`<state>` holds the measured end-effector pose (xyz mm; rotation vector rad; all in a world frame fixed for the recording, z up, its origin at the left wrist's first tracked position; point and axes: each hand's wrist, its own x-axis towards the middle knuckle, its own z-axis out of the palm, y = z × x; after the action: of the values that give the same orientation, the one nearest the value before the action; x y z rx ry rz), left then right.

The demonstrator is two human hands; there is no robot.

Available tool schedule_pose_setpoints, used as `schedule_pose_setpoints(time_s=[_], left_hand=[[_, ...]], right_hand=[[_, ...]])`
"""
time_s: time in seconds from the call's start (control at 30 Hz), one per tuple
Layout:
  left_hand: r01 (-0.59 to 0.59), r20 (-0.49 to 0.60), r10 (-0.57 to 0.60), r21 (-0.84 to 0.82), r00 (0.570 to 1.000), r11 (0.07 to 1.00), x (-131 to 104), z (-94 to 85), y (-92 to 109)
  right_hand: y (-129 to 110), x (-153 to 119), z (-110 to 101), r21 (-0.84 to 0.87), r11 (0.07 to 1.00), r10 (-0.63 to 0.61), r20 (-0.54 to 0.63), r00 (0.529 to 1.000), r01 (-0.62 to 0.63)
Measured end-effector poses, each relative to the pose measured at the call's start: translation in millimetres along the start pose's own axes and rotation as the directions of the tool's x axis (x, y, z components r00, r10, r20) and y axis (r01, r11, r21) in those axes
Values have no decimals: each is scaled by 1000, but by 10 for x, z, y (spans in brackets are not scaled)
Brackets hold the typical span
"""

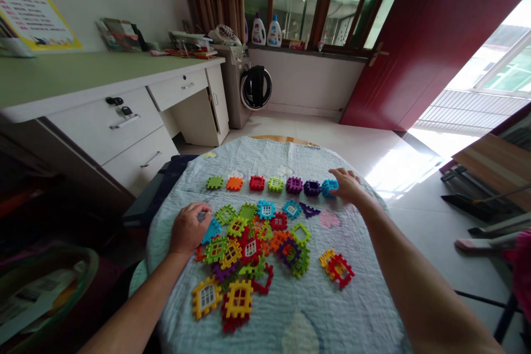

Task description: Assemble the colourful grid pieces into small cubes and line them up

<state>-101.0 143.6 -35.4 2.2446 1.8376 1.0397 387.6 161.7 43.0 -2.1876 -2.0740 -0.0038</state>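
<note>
Pinching blue block, right hand; 7-block row long axis left-right; left hand at pile, cannot tell grip.

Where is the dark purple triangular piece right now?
In the head view, the dark purple triangular piece lies right of centre on the tablecloth, just right of a blue lattice-window piece and below the dark purple block.
</note>
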Motion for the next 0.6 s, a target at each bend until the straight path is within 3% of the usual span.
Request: schedule_pose_setpoints(time_s=[0.17, 0.23, 0.33, 0.47, 0.6], left_hand=[[3, -10, -3, -12, 1000, 1000, 1, 9, -7], [5, -10, -5, -18, 1000, 1000, 1, 6, 1], [15, -11, -15, -25, 1000, 1000, -2, 0, 17], [27, -6, -28, -24, 1000, 999, -9, -8, 39], [34, -3, -34, -31, 999, 999, -14, -14, 54]], right_hand=[[-159, -627, 77, 239, 970, 8, -185, 983, 37], [-209, -911, 215, 374, 925, 4, -176, 984, 63], [-260, -1220, 451, 546, 837, 128, -120, 985, -43], [-302, -1355, 640, 661, 736, 281, -105, 954, -145], [-345, -1354, 658, 682, 719, 321, -149, 935, -138]])
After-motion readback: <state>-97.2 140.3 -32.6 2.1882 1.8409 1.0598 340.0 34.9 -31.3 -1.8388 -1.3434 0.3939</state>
